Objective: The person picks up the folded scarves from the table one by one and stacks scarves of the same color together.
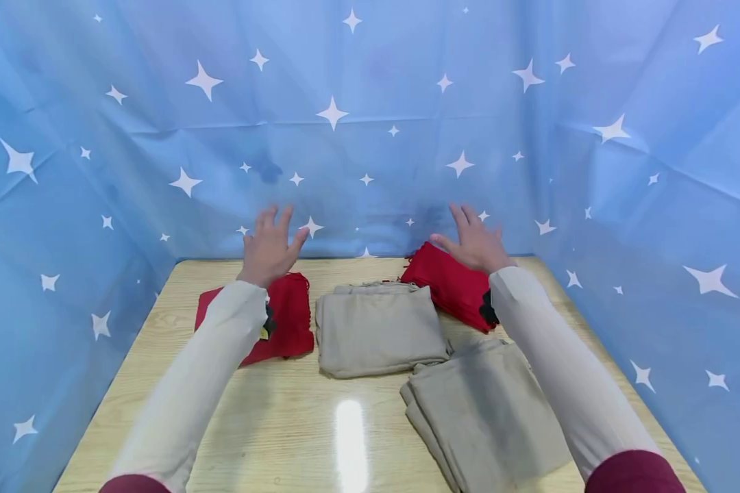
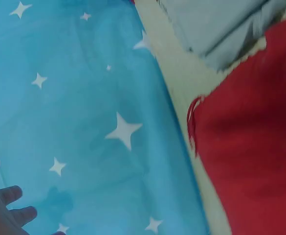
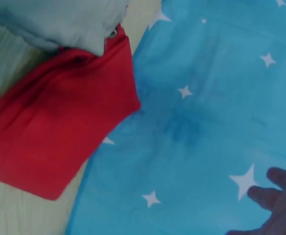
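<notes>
My left hand (image 1: pixel 268 248) is raised above the left red cloth (image 1: pixel 292 311), fingers spread and holding nothing. That folded cloth has a fringed edge, and my forearm covers part of it. On the other side my right hand (image 1: pixel 477 243) hovers over the second folded red cloth (image 1: pixel 447 284), its fingers spread too. Between the red cloths lies a folded grey-beige cloth (image 1: pixel 376 332). A larger folded grey-beige cloth (image 1: pixel 487 418) sits nearer to me at the right, partly beneath my right forearm in the head view. In the right wrist view, grey fabric (image 3: pixel 69 22) overlaps the red cloth's corner.
A light wood-grain table (image 1: pixel 296 424) carries the cloths. Blue curtains with white stars (image 1: pixel 370 150) hang along its back edge and both sides, close behind my fingertips.
</notes>
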A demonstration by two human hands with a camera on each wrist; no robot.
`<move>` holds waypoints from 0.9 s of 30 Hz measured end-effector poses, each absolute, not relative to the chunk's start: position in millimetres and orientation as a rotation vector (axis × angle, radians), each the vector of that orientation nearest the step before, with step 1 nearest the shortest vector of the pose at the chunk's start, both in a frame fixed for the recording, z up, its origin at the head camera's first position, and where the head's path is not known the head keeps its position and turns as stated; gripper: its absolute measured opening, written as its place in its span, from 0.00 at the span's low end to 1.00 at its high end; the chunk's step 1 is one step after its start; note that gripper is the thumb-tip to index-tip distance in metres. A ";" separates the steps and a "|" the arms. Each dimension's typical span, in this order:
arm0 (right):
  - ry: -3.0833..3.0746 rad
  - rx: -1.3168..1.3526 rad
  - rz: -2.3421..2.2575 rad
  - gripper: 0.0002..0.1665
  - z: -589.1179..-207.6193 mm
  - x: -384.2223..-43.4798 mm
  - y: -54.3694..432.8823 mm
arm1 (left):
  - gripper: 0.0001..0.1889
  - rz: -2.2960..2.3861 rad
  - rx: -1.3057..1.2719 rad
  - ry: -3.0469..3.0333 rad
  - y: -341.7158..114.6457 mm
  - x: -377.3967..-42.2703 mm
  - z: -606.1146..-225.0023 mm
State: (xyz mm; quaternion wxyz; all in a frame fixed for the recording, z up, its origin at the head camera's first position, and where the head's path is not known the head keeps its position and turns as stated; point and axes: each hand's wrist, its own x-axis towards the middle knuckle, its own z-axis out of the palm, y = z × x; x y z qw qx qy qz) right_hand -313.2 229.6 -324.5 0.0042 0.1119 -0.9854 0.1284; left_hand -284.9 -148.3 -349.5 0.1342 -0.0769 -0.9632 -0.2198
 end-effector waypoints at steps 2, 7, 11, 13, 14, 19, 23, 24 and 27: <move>-3.091 0.359 0.466 0.51 -329.8 -309.7 229.4 | 0.33 -0.673 -0.227 -2.789 -145.5 -281.9 -354.2; -3.109 0.392 0.613 0.52 -346.2 -302.5 228.6 | 0.33 -0.787 -0.236 -2.792 -141.5 -274.3 -368.3; -3.131 0.412 0.719 0.51 -363.0 -296.9 229.3 | 0.31 -0.922 -0.232 -2.795 -138.3 -267.8 -379.4; -3.136 0.418 0.768 0.52 -372.7 -294.7 229.6 | 0.31 -0.975 -0.228 -2.797 -136.3 -265.2 -384.9; -3.136 0.419 0.792 0.51 -377.4 -293.2 229.4 | 0.31 -0.994 -0.229 -2.799 -135.3 -264.3 -388.1; -3.123 0.410 0.882 0.52 -402.5 -286.1 227.5 | 0.30 -1.113 -0.215 -2.818 -129.0 -261.3 -409.6; -3.108 0.405 0.984 0.52 -421.8 -279.9 225.0 | 0.30 -1.282 -0.184 -2.847 -122.2 -257.4 -429.8; -3.103 0.402 1.011 0.52 -426.6 -278.8 224.3 | 0.30 -1.319 -0.174 -2.854 -119.8 -255.9 -434.3; -3.082 0.393 1.106 0.52 -441.6 -274.6 220.9 | 0.29 -1.385 -0.157 -2.866 -111.5 -250.2 -448.4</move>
